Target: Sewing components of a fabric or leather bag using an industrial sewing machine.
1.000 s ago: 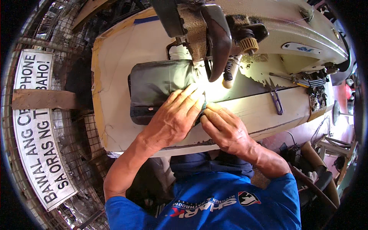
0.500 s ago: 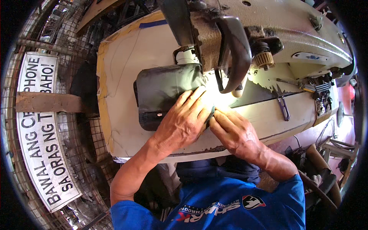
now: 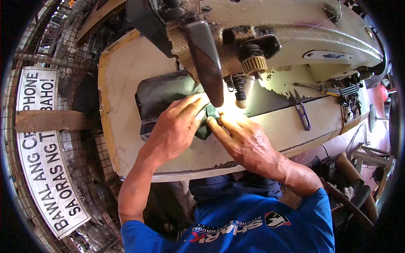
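Observation:
A dark, smooth fabric piece [image 3: 158,95] with rounded corners lies on the sewing machine table, left of the needle area. My left hand [image 3: 175,126] grips its right part, fingers stretched forward together and thumb bent in. Between my hands shows a dark green textured strip [image 3: 211,111] at the piece's edge. My right hand [image 3: 249,141] holds this edge, thumb and fingers closed near it. Both sets of fingertips are close to the sewing machine [image 3: 270,38], under its bright lamp light. Glare and the machine head hide the needle and the exact stitching spot.
Thread snips [image 3: 302,110] lie on the table [image 3: 270,130] to the right. Beyond them are a screwdriver [image 3: 322,89] and a tray of small metal parts [image 3: 351,110]. A wire mesh wall with a white sign [image 3: 46,168] stands at the left.
My hands have moved apart, the left one leftward, exposing more of the green strip between them. The dark piece is turned slightly. My view has shifted, so the machine head appears further left.

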`<move>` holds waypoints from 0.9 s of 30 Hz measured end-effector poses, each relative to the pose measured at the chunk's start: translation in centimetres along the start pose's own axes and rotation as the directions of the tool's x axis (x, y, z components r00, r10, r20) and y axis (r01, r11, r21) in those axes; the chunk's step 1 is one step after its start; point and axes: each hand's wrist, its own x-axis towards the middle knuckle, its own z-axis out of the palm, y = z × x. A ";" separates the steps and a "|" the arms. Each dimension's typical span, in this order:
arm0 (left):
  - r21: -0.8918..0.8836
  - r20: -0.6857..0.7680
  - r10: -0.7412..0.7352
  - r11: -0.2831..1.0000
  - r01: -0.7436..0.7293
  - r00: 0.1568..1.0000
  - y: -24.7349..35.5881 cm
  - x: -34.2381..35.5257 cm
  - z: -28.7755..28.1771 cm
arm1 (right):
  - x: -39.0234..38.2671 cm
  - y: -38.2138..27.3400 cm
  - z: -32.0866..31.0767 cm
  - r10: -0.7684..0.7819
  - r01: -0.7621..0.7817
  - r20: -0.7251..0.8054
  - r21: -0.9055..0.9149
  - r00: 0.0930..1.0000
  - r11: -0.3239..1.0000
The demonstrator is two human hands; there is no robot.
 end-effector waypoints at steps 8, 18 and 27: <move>0.204 0.068 0.283 0.935 -0.291 0.957 0.3 0.6 0.5 | -1.7 -0.5 0.7 -0.012 0.007 -0.043 -0.108 0.999 0.994; 0.338 0.021 0.299 0.896 -0.289 0.954 0.7 0.2 2.1 | -2.5 0.3 1.3 -0.065 0.057 -0.118 -0.071 0.991 0.996; 0.294 -0.056 0.285 0.921 -0.257 0.957 0.2 -0.9 3.3 | -2.5 0.5 1.3 -0.098 0.087 -0.098 -0.104 0.990 0.991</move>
